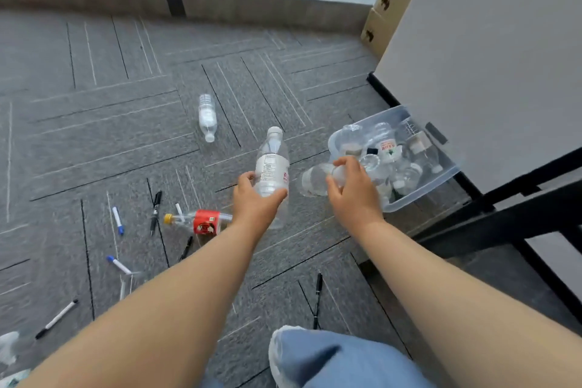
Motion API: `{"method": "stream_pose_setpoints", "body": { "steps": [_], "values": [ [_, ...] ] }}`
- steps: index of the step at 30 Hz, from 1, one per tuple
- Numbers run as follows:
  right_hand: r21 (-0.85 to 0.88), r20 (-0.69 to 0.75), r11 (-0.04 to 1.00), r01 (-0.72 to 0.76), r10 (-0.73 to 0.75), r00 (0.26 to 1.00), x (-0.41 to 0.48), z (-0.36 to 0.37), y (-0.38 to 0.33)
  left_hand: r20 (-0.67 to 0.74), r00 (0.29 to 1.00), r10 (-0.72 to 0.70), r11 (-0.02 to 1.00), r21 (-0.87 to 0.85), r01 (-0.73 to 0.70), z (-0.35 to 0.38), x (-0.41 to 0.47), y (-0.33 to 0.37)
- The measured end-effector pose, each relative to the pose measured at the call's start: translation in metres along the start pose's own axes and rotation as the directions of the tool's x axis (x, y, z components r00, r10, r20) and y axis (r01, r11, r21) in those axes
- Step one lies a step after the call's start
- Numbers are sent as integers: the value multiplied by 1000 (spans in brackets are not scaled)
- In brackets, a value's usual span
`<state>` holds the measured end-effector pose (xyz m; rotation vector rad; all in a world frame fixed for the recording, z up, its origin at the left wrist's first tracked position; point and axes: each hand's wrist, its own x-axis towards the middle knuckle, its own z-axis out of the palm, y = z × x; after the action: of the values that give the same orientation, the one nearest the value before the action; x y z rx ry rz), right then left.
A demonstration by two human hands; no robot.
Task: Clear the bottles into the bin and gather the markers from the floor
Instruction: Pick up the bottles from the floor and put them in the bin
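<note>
So everything here hinges on the clear plastic storage bin (pixel 441 178), which sits on the grey carpet floor (pixel 94 135) against the wall and is already loaded with empties. The right hand (pixel 354 190) is the nearer 1: it's right at the bin's near rim, its fingers (pixel 341 162) clenched around a clear crumpled-looking bottle (pixel 315 181) whose long axis lies roughly sideways, base pointing away from the bin. My guess is that 1 goes in first.

The left hand (pixel 256 198) is a bit further from the bin, grasping a clear white-capped water bottle (pixel 271 167) by its lower half, cap up and tilted slightly away from me. Its label has small black print and some red characters, too blurry to read.

Still on the floor, well away from the bin: 1 clear bottle with a white label (pixel 207 116) lying flat, plus a yellow-capped bottle with a red label (pixel 198 221), logo not legible. Scattered blue-capped and black markers (pixel 118 220) lie beyond that, untouched. A red-and-white label inside the bin isn't readable either.
</note>
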<state>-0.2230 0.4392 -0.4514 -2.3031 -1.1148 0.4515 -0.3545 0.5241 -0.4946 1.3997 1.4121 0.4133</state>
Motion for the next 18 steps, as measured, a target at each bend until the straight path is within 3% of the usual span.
{"method": "stream_pose_setpoints", "body": {
  "steps": [3,7,11,16,18],
  "values": [
    [-31,-63,999,8,-10,998,7,-32,2,28,999,-31,986,-162,35,17,-11,29],
    [-22,-181,1000,-3,-1,983,29,-69,3,43,999,25,991,-132,-19,28,-8,72],
    [-16,-279,989,-149,138,950,63,-85,19,105,993,56,982,-183,-36,34,17,110],
    [-134,-152,895,-425,406,901,101,-78,51,215,975,60,978,-207,-15,45,45,127],
    [-191,-79,862,-469,463,883,106,-71,59,256,965,60,981,-192,-10,50,53,122]
  ]
}}
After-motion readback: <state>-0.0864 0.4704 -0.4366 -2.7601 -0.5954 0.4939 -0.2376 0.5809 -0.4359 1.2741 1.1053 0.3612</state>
